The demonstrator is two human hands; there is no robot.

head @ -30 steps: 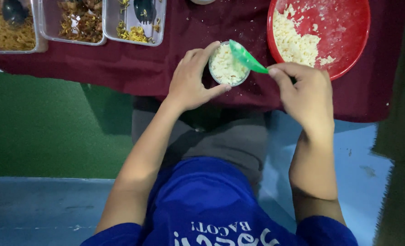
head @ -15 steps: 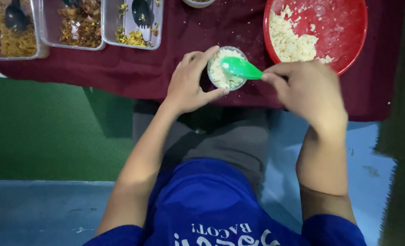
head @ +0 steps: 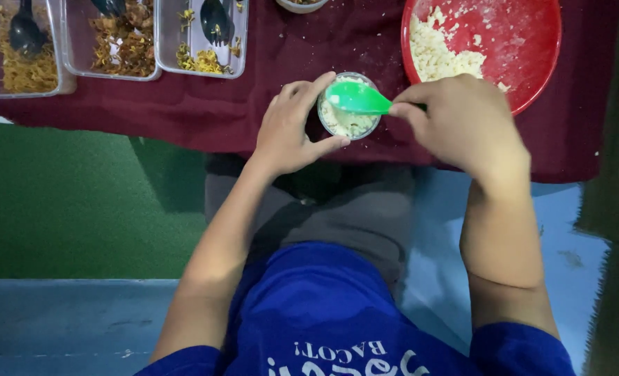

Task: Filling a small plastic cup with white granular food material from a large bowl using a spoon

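The left hand [head: 288,129] curls around the small cup [head: 349,106] of white grains on the cloth just left of the red plate [head: 532,63], while the right hand [head: 463,122] pinches a green spoon [head: 357,98] over the cup's mouth, so filling appears under way and calls next for a steady, level spoon.

Green spoon [head: 357,98] over small rice cup [head: 348,122]

We are looking at a red plate [head: 525,49] sitting on a maroon tablecloth [head: 205,104], pale crumbly food lying on its left side. Three clear trays [head: 153,42] of shredded toppings are lining the far edge, dark spoons [head: 214,19] resting inside them.
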